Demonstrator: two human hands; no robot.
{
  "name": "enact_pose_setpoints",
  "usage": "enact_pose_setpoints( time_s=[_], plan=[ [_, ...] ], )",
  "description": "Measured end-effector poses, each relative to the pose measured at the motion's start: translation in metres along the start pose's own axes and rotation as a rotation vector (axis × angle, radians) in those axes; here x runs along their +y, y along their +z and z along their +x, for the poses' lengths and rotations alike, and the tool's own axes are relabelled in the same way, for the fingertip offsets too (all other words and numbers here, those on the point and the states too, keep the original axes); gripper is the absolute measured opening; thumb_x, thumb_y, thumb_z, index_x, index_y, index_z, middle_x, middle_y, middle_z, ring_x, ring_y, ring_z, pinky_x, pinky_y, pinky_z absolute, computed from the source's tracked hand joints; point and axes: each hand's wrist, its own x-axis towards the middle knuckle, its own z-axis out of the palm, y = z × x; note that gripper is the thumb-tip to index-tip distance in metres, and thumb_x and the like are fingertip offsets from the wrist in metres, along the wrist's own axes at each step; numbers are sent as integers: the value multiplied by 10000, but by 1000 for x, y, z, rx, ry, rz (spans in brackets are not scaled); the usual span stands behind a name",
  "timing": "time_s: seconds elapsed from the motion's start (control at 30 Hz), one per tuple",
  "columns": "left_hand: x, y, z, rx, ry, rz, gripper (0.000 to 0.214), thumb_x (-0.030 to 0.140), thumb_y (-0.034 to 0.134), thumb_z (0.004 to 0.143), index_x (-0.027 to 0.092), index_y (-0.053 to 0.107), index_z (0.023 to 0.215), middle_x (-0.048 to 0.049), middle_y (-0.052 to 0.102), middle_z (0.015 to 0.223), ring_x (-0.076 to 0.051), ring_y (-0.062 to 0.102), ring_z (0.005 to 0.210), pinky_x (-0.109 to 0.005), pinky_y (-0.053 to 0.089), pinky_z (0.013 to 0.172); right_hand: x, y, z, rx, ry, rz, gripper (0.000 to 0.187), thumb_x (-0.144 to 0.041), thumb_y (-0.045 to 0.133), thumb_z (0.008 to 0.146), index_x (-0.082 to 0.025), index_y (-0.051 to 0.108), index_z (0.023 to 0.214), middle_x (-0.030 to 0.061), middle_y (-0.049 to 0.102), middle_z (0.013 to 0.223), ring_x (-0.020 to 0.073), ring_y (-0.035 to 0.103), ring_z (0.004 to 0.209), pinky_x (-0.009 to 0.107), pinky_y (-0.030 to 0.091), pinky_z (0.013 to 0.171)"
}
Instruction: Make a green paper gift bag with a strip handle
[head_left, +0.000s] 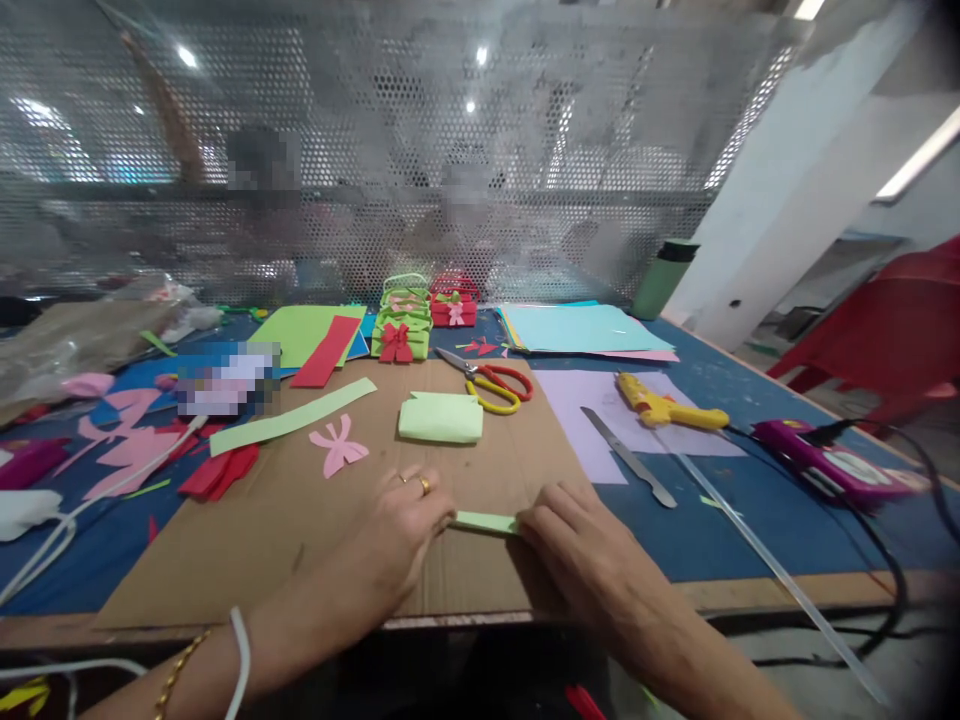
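Blue bench (697,550), left side cut off by view. Brown cardboard (232,565) along bench's near edge. Lilac sheet (551,405) toward bench's right edge, partly covered by yellow glue gun (671,410). Left hand (412,510), right hand (566,525) over cardboard's near part, thumbs mostly hidden. Scissors (504,388) at cardboard's far right corner. Folded green packet (440,418) on cardboard, beyond hands; inside unseen. Pink bow (340,447), left of packet. Narrow green strip (486,522) near cardboard's near edge, gripped by both hands, ends lost under fingers.
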Motion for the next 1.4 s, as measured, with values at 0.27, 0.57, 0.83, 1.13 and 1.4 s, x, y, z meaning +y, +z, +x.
enact_pose_setpoints(
  time_s=[0.27,0.57,0.83,1.13,1.4],
  plan=[
    [0,-8,12,-141,-174,-106,222,117,415,999,174,604,897,-24,614,904,-184,553,852,-323,426,774,13,5,9,-50,57,-45,183,-82,467,980,-161,599,880,62,585,855,201,508,744,323,410,681],
    [3,-5,13,-146,-241,-3,111,117,480,975,182,548,916,-18,605,935,-198,533,850,-335,397,750,14,3,15,1,114,37,206,-159,458,1019,-170,629,905,54,595,872,197,553,785,316,420,700],
    [8,1,9,1,48,496,215,33,466,927,174,615,861,-87,603,940,-256,536,880,-399,397,746,13,3,15,40,139,66,175,-157,517,1004,-172,619,862,56,581,890,215,510,832,344,375,736],
    [16,7,1,-82,237,466,440,75,540,946,220,516,1361,-78,652,1042,-249,616,930,-379,489,771,4,-1,12,62,164,-187,219,-182,508,992,-170,667,841,86,625,866,254,544,791,388,412,701],
    [16,13,0,-55,240,521,393,16,517,887,174,632,1229,-141,709,1087,-293,667,985,-421,534,800,-42,13,-14,170,-107,-355,668,-534,401,1020,26,539,1356,229,590,1408,339,486,1348,469,459,1055]
  ],
)
